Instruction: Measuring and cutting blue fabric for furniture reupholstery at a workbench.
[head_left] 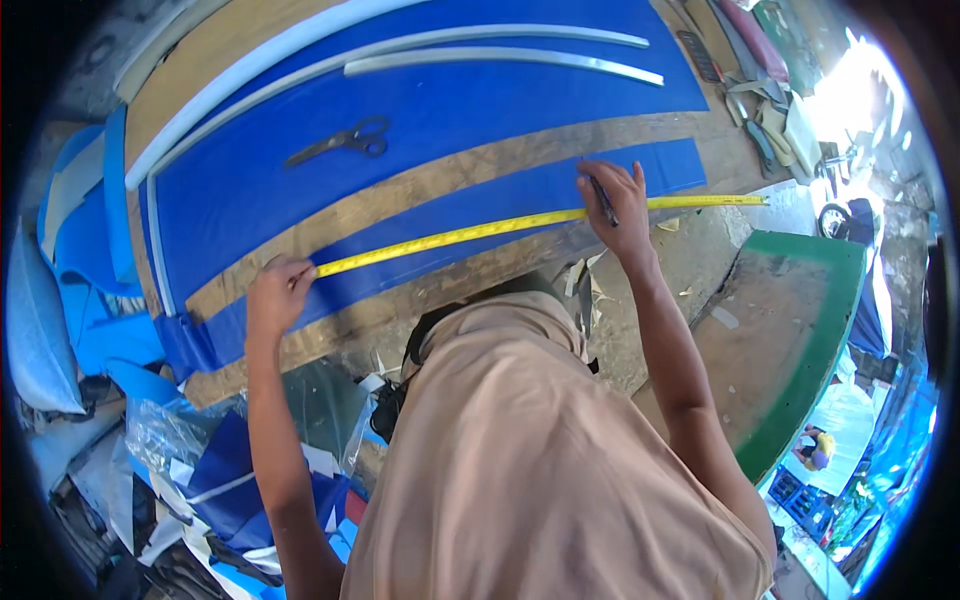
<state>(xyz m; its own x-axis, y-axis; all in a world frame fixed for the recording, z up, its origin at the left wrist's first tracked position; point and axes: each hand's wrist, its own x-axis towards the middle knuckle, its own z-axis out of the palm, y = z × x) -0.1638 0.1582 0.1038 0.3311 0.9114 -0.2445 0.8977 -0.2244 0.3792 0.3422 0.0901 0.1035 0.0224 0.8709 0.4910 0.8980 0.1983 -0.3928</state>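
Observation:
A yellow measuring tape [450, 238] stretches along a long strip of blue sheet material [490, 207] near the front edge of the wooden table. At the left end of the tape, my left hand [278, 297] is closed, pinching it against the strip. My right hand [622, 212] grips a dark pen [604, 202], its fingers curled above the strip's right part. Beneath that hand the tape passes and runs on beyond the strip to the right. Faint lines show on the strip below the tape.
Dark scissors [340, 143] lie on a larger blue sheet [460, 115] farther back. Pale curved metal bars [510, 58] rest across that sheet. Pliers [758, 145] and scraps sit at the far right. A green-edged board [770, 330] stands right of me; blue scraps [235, 480] lie lower left.

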